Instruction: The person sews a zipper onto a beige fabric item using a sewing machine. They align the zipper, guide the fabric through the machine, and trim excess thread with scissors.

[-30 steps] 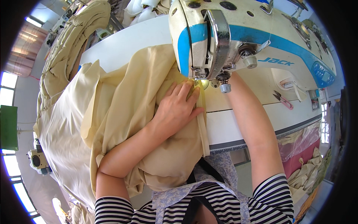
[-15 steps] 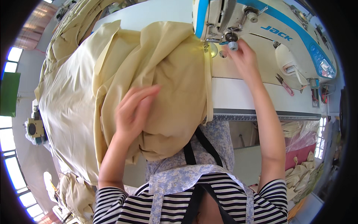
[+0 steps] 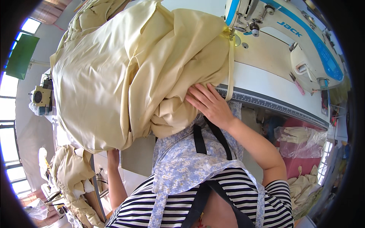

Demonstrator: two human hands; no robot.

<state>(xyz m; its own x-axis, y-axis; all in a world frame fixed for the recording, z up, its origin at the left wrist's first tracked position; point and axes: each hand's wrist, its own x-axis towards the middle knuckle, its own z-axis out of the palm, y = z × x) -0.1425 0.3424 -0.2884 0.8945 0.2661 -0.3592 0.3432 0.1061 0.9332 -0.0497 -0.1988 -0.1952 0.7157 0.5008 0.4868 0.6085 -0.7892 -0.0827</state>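
Observation:
A large beige garment piece [image 3: 102, 72] lies bunched over the sewing table and hangs past its front edge. At its right side runs a pale zipper [image 3: 230, 62], its upper end under the needle area of a white and blue sewing machine [image 3: 273, 24]. My right hand [image 3: 211, 102] rests open on the garment's lower right folds by the table edge, fingers stretched out. My left hand [image 3: 113, 155] reaches under the garment's lower left edge; the cloth hides its fingers.
Pink-handled thread snips [image 3: 297, 84] lie right on the white tabletop [image 3: 262, 78], whose front edge carries a ruler strip [image 3: 258, 99]. Below are a clear plastic bag [image 3: 300, 140] and beige pieces [image 3: 304, 186]. More beige cloth [image 3: 70, 169] hangs at the lower left.
My right hand has left the machine and come down onto the cloth. My left hand has moved off the top of the garment to beneath its lower left edge. The view has shifted.

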